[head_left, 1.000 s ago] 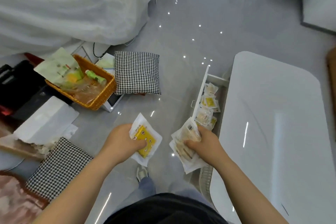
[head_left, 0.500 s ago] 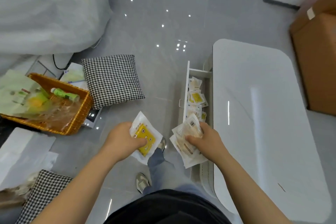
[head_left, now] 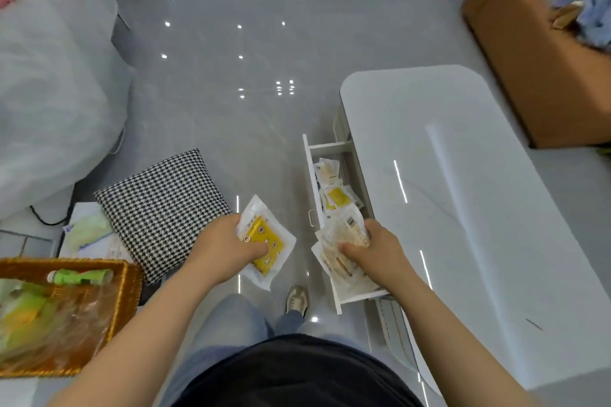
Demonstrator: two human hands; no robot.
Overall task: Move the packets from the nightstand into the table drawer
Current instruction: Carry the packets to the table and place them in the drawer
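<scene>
Drawer (head_left: 342,301) of the white table (head_left: 463,208) stands pulled out over the grey floor (head_left: 231,76), its long front edge with the small handle facing away from the table, its far end wall just under the tabletop's rounded corner. Loose packets (head_left: 335,196) lie inside, toward the drawer's far half. Right hand (head_left: 373,251) sits over the drawer's near half, fingers closed around a thick stack of packets (head_left: 340,251); stack's lower edge overlaps the drawer's front rim. Left hand (head_left: 231,244) is out beyond the drawer front, above bare floor, fingers pinched on a single yellow-printed packet (head_left: 267,243) that hangs clear of the drawer, not touching it. Farther out from the drawer on that side: a houndstooth cushion (head_left: 158,211), then a wicker basket (head_left: 125,294) filled with plastic bags. Open floor runs past the drawer's far end. A shoe (head_left: 296,300) stands just beside the drawer's near corner. A cardboard box (head_left: 535,59) sits beyond the table, well apart from the drawer.
</scene>
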